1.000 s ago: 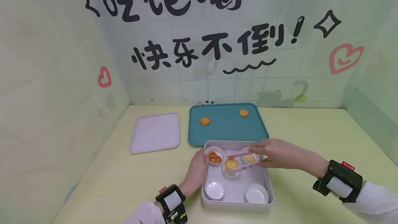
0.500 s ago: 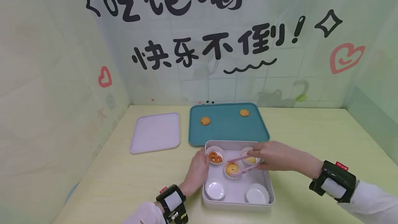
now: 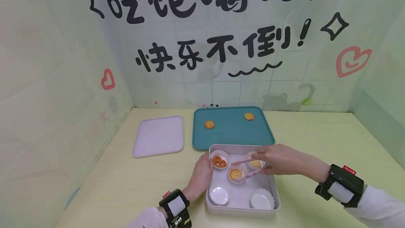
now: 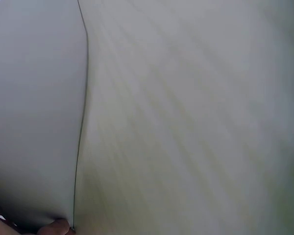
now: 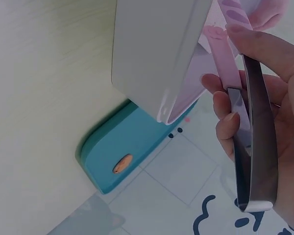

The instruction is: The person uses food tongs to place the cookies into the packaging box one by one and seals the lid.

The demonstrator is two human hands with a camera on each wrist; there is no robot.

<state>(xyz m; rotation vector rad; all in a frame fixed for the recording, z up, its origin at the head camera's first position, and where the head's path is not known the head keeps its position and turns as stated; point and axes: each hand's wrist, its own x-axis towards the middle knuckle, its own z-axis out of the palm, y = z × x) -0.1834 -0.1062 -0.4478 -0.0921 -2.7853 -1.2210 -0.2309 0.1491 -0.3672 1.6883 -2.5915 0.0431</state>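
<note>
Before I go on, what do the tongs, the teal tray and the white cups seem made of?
Tongs: polished metal, likely steel, as the bent arms show reflections; the pink ends look like plastic or silicone. Teal tray: probably matte plastic, from its even colour and rounded corners. White cups: pleated, paper or plastic; the glossy bases leave it open.
</note>
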